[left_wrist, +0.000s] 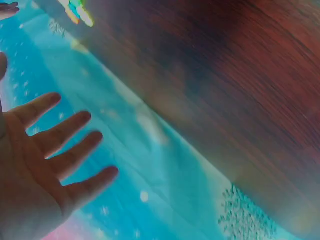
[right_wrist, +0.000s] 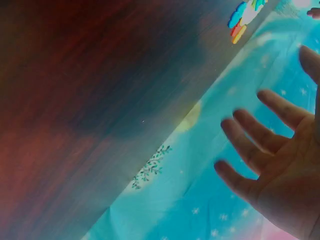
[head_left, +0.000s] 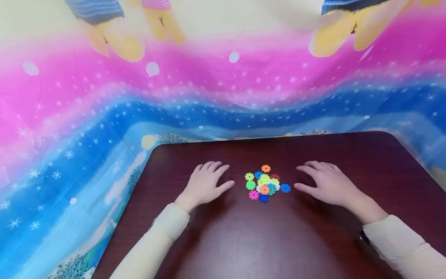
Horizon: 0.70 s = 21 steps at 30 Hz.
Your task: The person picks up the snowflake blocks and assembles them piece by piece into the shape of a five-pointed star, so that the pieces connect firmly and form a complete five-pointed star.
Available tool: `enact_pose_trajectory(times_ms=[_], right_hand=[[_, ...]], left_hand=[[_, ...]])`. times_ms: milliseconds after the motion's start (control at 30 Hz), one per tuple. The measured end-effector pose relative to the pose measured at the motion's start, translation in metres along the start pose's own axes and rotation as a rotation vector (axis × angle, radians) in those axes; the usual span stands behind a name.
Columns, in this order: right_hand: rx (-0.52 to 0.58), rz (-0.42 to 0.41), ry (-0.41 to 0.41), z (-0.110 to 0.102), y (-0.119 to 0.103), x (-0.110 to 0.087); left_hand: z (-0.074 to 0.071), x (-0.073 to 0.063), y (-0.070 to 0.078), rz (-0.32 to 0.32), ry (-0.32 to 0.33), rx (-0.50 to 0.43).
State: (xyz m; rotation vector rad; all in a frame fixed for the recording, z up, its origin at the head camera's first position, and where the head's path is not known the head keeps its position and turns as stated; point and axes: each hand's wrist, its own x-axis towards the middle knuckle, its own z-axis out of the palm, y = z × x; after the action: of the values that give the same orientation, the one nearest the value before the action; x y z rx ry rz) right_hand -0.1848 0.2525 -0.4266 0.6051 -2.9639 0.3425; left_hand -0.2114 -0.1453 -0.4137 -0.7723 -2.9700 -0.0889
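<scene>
A loose heap of notched plastic discs [head_left: 265, 189] in orange, green, yellow, blue, pink, red and white lies on the dark table, some overlapping. To its left is my left hand [head_left: 208, 182], fingers spread and holding nothing. On the other side my right hand [head_left: 327, 184] hovers with its fingers apart, closest to a blue disc [head_left: 285, 188] at the heap's right edge. Both wrist views show a bare palm, the left hand [left_wrist: 37, 165] and the right hand [right_wrist: 285, 160], with the discs small at the top edge.
The dark reddish wooden table [head_left: 244, 240] has rounded far corners. Behind and left of it hangs a pink and blue printed cloth [head_left: 209, 85] with snowflakes, meeting the table's far edge.
</scene>
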Motion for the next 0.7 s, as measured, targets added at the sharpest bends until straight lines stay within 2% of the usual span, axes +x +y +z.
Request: enact_pose_trajectory(times_ms=[200, 367, 567, 700], right_hand=[[0.009, -0.069, -0.11, 0.01, -0.004, 0.012], [0.003, -0.094, -0.183, 0.021, -0.007, 0.023], [0.004, -0.11, -0.194, 0.03, -0.009, 0.033], [0.033, -0.13, -0.184, 0.033, -0.011, 0.039]], left_hand=[[0.004, 0.02, 0.015, 0.171, 0.005, 0.038], [0.01, 0.041, 0.038, 0.29, -0.018, 0.066], [0.02, 0.063, 0.067, 0.339, -0.076, 0.12], [0.027, 0.072, 0.078, 0.348, -0.078, 0.172]])
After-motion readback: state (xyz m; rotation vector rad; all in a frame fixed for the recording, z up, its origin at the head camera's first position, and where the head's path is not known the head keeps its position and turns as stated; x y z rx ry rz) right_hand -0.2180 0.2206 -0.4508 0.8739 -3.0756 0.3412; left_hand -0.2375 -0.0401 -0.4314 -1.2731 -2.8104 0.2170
